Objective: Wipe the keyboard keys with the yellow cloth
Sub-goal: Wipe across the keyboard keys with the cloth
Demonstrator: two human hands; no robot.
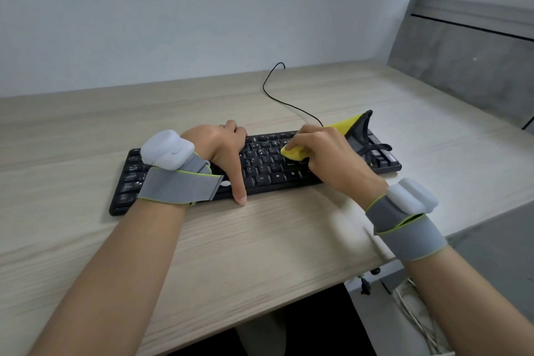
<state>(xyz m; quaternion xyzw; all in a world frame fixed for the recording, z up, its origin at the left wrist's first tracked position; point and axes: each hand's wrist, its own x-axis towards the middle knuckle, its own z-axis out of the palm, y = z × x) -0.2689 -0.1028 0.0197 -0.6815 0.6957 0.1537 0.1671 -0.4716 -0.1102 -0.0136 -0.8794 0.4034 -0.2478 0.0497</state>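
So the keyboard [260, 165] is a flat black full-size one with small white legends, sitting on a pale wood-grain bench [260, 240]. Its long axis runs left to right across the bench, tilted a bit so the right end sits further back. A thin black cable [277, 95] snakes off the back edge toward the wall.

The yellow cloth [294, 152] looks soft, microfibre-ish, bunched up under the right hand [326, 159], which has its fingers curled round it and presses it onto the keys right of centre. A loose flap of it sticks up behind the hand, yellow on one face, dark grey on the other.

The left hand [222, 150] grips the keyboard: fingers hooked over the back edge, thumb down across the front edge, tip on the bench.

Both wrists wear grey fabric straps with lime trim and a white plastic pod.
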